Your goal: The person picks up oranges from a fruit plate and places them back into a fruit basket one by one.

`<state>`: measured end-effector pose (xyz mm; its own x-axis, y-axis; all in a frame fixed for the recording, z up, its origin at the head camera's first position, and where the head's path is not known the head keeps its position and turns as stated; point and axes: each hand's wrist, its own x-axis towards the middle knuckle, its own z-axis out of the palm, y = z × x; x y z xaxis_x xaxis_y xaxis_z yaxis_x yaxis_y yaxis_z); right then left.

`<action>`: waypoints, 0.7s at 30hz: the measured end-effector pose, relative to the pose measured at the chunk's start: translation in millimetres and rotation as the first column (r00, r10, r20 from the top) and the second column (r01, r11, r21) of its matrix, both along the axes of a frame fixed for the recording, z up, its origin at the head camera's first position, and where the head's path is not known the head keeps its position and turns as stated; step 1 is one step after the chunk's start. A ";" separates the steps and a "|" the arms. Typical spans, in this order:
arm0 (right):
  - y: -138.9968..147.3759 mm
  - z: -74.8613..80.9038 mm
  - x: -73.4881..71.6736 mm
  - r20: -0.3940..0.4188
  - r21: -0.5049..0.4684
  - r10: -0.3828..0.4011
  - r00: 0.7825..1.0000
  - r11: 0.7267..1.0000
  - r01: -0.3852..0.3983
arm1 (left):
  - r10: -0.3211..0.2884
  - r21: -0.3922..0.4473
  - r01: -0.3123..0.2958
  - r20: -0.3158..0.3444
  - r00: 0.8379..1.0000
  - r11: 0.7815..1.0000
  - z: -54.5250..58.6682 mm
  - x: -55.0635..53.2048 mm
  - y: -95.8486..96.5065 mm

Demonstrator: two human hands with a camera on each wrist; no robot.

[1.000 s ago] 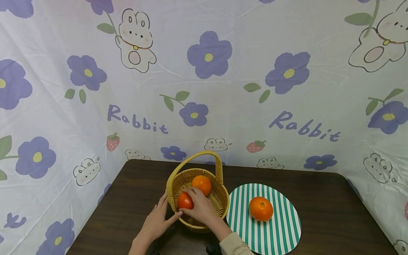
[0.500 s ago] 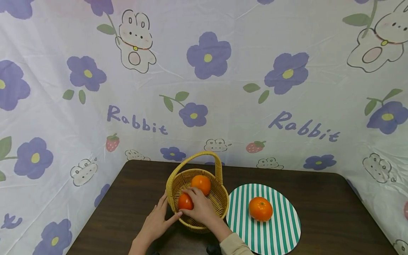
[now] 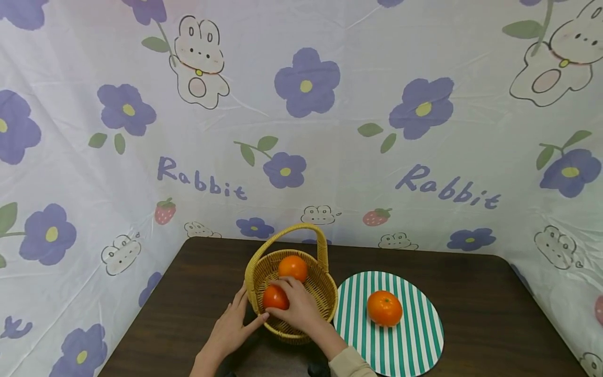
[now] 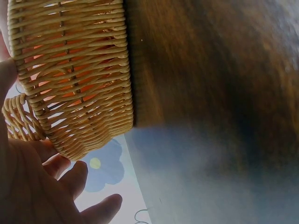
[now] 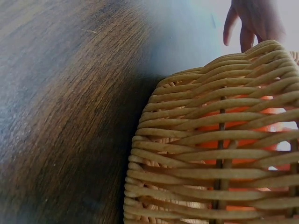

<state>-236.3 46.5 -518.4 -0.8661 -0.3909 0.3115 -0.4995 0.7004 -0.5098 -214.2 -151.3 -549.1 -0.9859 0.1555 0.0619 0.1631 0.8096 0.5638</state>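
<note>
A yellow wicker basket (image 3: 325, 293) with an arched handle stands on the dark table. Inside it, my right hand (image 3: 299, 309) grips a glossy red tomato (image 3: 275, 297), thumb on the near side and fingers over the top. An orange (image 3: 293, 268) lies behind the tomato in the basket. My left hand (image 3: 231, 327) holds the basket's left side, thumb at the rim. In the left wrist view, the fingers of that left hand (image 4: 42, 186) spread along the woven wall (image 4: 74, 70). Through the weave in the right wrist view, orange-red fruit (image 5: 233, 123) shows.
Right of the basket, a round green-and-white striped mat (image 3: 414, 335) bears a second orange (image 3: 384, 309). The brown table (image 3: 490, 309) reaches back to a white cloth (image 3: 348, 157) printed with rabbits and purple flowers. A dark object (image 3: 319, 368) shows beside the right sleeve.
The orange in the basket has shifted slightly left and back. The tomato and my right hand have moved slightly to the right. My left hand stays on the basket.
</note>
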 end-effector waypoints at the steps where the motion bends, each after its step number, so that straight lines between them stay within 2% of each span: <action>1: 1.0 0.5 1.0 0.002 -0.009 0.000 1.000 1.000 0.000 | 0.001 -0.001 -0.001 0.002 1.000 1.000 -0.1 0.1 -0.1; 11: 13.4 2.3 7.0 -0.003 -0.022 -0.015 1.000 1.000 0.015 | 0.005 -0.017 -0.005 -0.009 1.000 1.000 -1.6 -0.1 -1.1; 21: 28.5 9.6 16.2 -0.040 -0.098 -0.044 0.998 0.994 0.040 | 0.001 -0.015 -0.001 -0.002 1.000 1.000 -0.3 -0.6 -1.3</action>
